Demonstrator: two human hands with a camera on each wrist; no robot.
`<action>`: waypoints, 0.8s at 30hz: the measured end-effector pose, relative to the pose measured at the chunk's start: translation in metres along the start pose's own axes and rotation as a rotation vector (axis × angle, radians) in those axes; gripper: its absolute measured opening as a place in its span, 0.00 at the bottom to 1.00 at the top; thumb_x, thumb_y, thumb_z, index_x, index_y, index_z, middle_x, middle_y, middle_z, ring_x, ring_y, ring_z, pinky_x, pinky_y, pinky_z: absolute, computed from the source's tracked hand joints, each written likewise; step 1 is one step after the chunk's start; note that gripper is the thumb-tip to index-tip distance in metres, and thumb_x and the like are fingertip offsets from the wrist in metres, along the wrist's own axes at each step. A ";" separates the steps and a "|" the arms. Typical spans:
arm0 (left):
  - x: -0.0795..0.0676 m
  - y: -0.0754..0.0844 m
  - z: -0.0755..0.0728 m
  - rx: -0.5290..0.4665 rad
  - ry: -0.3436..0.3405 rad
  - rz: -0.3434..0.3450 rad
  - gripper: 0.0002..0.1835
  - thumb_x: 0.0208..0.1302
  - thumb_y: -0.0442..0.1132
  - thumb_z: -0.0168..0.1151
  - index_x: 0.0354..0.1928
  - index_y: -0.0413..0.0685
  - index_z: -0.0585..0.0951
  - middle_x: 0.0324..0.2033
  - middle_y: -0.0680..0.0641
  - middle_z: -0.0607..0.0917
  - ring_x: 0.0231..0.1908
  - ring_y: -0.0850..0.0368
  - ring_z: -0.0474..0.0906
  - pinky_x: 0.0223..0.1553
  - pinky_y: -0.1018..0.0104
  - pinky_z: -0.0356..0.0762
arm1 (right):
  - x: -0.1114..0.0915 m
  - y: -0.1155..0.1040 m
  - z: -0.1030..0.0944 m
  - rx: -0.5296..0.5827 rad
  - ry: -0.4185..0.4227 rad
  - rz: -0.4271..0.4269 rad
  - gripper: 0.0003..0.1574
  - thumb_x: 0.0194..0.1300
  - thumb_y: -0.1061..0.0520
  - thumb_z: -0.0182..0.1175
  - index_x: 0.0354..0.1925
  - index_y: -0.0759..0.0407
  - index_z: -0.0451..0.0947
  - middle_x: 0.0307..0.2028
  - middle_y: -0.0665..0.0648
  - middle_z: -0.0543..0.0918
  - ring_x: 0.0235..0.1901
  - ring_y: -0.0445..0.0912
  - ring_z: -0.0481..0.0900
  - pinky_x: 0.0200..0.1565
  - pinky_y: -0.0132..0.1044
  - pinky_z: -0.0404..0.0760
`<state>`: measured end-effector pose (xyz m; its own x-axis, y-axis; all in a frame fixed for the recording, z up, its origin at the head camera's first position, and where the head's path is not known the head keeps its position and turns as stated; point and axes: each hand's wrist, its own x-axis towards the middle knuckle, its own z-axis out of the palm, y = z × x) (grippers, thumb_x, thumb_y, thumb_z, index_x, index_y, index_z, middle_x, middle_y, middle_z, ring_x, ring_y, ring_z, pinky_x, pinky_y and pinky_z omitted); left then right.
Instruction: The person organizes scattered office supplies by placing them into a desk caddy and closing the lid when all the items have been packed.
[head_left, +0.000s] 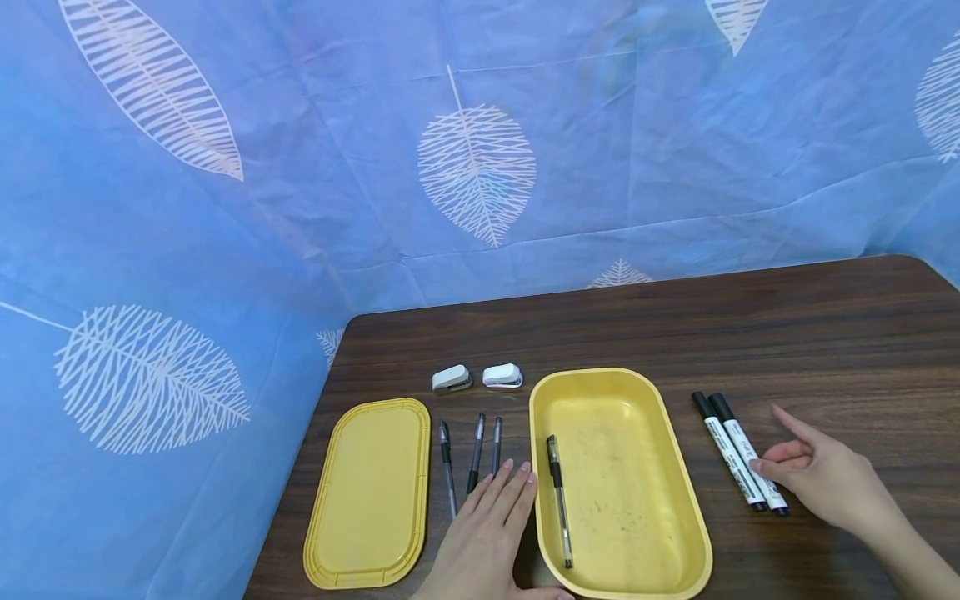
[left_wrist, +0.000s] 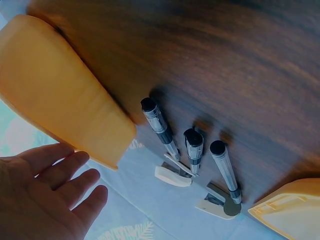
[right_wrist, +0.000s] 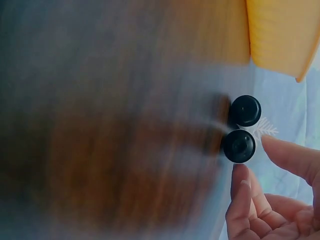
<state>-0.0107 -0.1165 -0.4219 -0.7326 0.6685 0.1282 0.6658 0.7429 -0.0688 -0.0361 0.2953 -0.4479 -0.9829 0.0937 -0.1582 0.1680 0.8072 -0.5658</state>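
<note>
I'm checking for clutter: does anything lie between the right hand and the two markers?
Nothing visible does: the right hand is beside the markers, nearest the one farther from the deep yellow tray; contact is unclear.

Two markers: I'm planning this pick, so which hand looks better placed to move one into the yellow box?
Probably the right hand: it is beside the two markers, while the left hand is across the yellow box, by its left rim.

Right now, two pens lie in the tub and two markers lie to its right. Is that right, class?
Not quite: the head view shows only one pen in the tub. Two markers do lie to its right.
</note>
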 end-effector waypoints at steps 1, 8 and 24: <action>0.000 0.000 0.000 0.001 0.001 0.001 0.58 0.51 0.83 0.43 0.73 0.46 0.61 0.70 0.48 0.69 0.70 0.52 0.64 0.65 0.57 0.70 | 0.000 0.000 0.001 -0.004 0.002 -0.002 0.55 0.63 0.45 0.63 0.71 0.77 0.48 0.34 0.54 0.85 0.23 0.29 0.74 0.29 0.34 0.69; 0.000 -0.001 0.000 0.006 0.003 0.001 0.58 0.50 0.83 0.44 0.73 0.46 0.61 0.69 0.48 0.69 0.70 0.53 0.64 0.65 0.58 0.69 | 0.001 0.001 0.003 -0.005 -0.020 0.002 0.56 0.62 0.45 0.65 0.71 0.76 0.48 0.34 0.55 0.85 0.25 0.34 0.76 0.27 0.35 0.70; -0.001 -0.001 0.000 0.006 0.000 0.001 0.59 0.50 0.83 0.44 0.73 0.46 0.59 0.70 0.48 0.68 0.70 0.53 0.64 0.65 0.58 0.69 | 0.002 -0.001 0.005 -0.024 -0.076 0.019 0.48 0.64 0.50 0.61 0.69 0.76 0.54 0.34 0.58 0.85 0.25 0.40 0.75 0.24 0.34 0.68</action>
<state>-0.0105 -0.1177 -0.4221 -0.7322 0.6690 0.1278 0.6654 0.7427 -0.0751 -0.0379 0.2921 -0.4514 -0.9710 0.0651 -0.2301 0.1837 0.8193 -0.5431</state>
